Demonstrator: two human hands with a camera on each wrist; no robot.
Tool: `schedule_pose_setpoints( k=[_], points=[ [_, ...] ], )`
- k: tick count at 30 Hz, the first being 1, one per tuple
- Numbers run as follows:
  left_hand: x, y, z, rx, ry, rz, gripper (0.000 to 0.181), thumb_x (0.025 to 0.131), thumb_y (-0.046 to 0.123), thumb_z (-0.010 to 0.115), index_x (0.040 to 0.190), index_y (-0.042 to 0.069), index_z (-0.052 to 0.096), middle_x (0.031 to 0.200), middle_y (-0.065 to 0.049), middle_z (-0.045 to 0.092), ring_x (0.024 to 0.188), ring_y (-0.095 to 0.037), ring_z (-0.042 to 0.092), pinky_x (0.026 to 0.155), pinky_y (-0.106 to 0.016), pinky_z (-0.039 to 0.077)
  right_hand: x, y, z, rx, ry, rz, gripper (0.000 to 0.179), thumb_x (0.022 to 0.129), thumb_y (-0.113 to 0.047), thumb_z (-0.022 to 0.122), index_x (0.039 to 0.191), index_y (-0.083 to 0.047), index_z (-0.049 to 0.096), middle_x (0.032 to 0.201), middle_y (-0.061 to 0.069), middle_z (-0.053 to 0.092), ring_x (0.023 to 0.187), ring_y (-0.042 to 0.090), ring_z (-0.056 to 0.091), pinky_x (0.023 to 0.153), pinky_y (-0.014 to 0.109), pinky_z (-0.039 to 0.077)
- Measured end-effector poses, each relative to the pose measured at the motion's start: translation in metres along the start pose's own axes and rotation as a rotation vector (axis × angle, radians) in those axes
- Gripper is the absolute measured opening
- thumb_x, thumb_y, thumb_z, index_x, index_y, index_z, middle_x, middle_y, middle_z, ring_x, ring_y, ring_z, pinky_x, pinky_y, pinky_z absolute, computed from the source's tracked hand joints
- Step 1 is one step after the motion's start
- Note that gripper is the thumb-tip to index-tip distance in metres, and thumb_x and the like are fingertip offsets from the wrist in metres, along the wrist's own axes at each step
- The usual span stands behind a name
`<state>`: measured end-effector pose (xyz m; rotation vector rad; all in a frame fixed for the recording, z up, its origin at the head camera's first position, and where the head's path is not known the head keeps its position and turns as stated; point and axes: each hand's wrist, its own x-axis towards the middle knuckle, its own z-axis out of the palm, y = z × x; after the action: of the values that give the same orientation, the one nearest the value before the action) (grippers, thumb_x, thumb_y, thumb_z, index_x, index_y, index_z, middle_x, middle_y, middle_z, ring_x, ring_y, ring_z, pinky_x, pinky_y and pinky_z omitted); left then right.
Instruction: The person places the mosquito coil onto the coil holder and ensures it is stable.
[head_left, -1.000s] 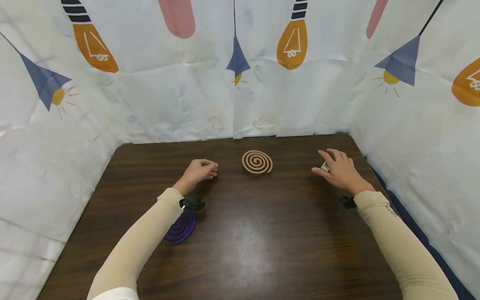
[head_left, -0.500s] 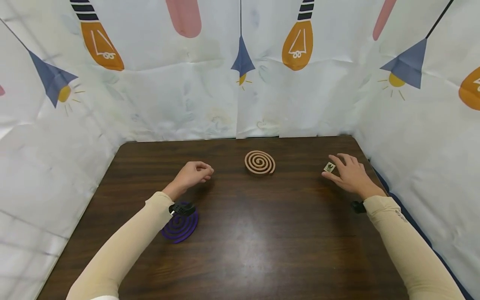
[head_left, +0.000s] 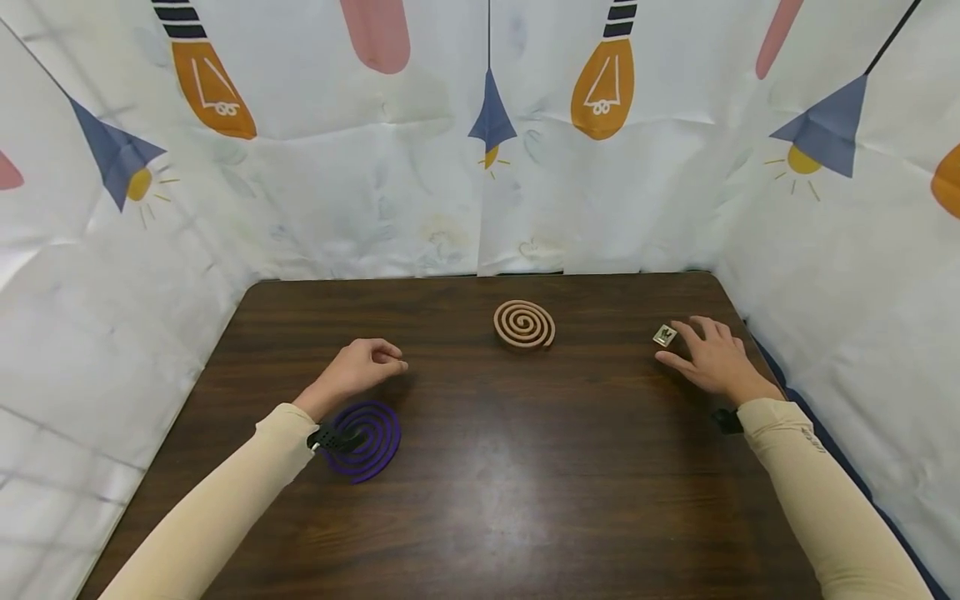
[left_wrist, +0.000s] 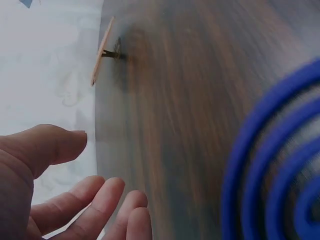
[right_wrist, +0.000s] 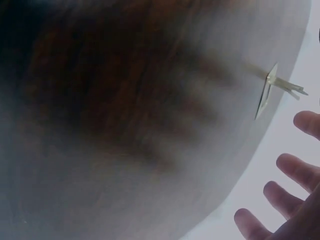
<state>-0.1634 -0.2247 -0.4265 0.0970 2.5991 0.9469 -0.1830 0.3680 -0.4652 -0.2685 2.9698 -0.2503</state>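
Observation:
My left hand (head_left: 360, 371) hovers above the table's left side with fingers loosely bent and nothing in them. Just below its wrist lies a purple mosquito coil (head_left: 388, 442), partly covered by the wrist camera; it looms large as blue rings (left_wrist: 255, 145) in the left wrist view. A brown mosquito coil (head_left: 524, 324) is at the back middle. Seen edge-on in the left wrist view, this brown coil (left_wrist: 102, 55) is held up off the table by a small metal stand (left_wrist: 116, 52). Beside my right hand (head_left: 716, 358), whose fingers are spread, sits another metal coil stand (head_left: 664, 336), its prong upright (right_wrist: 290, 87).
The dark wooden table (head_left: 517, 467) ends at the back against a white curtain (head_left: 360, 200) printed with lamps and bulbs. Curtain also hangs along the left and right sides. A dark blue strip (head_left: 847, 475) runs past the table's right edge.
My left hand has drawn left and nearer, uncovering more of the purple coil. My right hand has drawn back from the metal stand, which now shows beside its fingertips. The head view has shifted slightly.

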Motion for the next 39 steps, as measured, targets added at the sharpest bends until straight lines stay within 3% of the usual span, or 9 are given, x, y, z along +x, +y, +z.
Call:
schedule_pose_setpoints(
  k=[11, 20, 31, 39],
  points=[
    [-0.028, -0.025, -0.009, 0.084, -0.008, 0.009, 0.05, 0.093, 0.034, 0.075, 0.129, 0.001, 0.065, 0.122, -0.019, 0.073, 0.111, -0.034, 0.069, 0.096, -0.051, 0.056, -0.005, 0.007, 0.009, -0.009, 0.002, -0.001, 0.084, 0.102, -0.067, 0.046, 0.162, -0.01, 0.03, 0.161, 0.037, 0.022, 0.143, 0.065, 0.022, 0.106, 0.083, 0.027],
    [-0.045, -0.04, -0.007, 0.12, -0.043, -0.023, 0.06, 0.085, 0.035, 0.085, 0.129, -0.001, 0.063, 0.12, -0.021, 0.071, 0.108, -0.035, 0.068, 0.093, -0.051, 0.057, -0.005, 0.009, 0.012, 0.001, -0.029, 0.004, 0.084, 0.103, -0.067, 0.045, 0.162, -0.01, 0.029, 0.161, 0.037, 0.02, 0.143, 0.066, 0.021, 0.106, 0.083, 0.026],
    [-0.055, -0.055, -0.001, 0.183, -0.022, -0.024, 0.065, 0.078, 0.036, 0.09, 0.126, 0.001, 0.064, 0.117, -0.022, 0.07, 0.106, -0.036, 0.067, 0.091, -0.053, 0.055, -0.005, 0.009, 0.014, -0.006, -0.044, 0.011, 0.084, 0.103, -0.068, 0.043, 0.161, -0.008, 0.031, 0.159, 0.037, 0.023, 0.142, 0.065, 0.022, 0.106, 0.082, 0.028],
    [-0.057, -0.056, 0.0, 0.199, 0.015, -0.017, 0.055, 0.075, 0.026, 0.092, 0.115, 0.002, 0.063, 0.106, -0.017, 0.071, 0.096, -0.03, 0.066, 0.084, -0.049, 0.054, -0.003, 0.009, 0.012, -0.003, -0.042, -0.001, 0.084, 0.103, -0.067, 0.044, 0.16, -0.008, 0.032, 0.16, 0.037, 0.022, 0.142, 0.065, 0.022, 0.106, 0.083, 0.027]
  ],
)
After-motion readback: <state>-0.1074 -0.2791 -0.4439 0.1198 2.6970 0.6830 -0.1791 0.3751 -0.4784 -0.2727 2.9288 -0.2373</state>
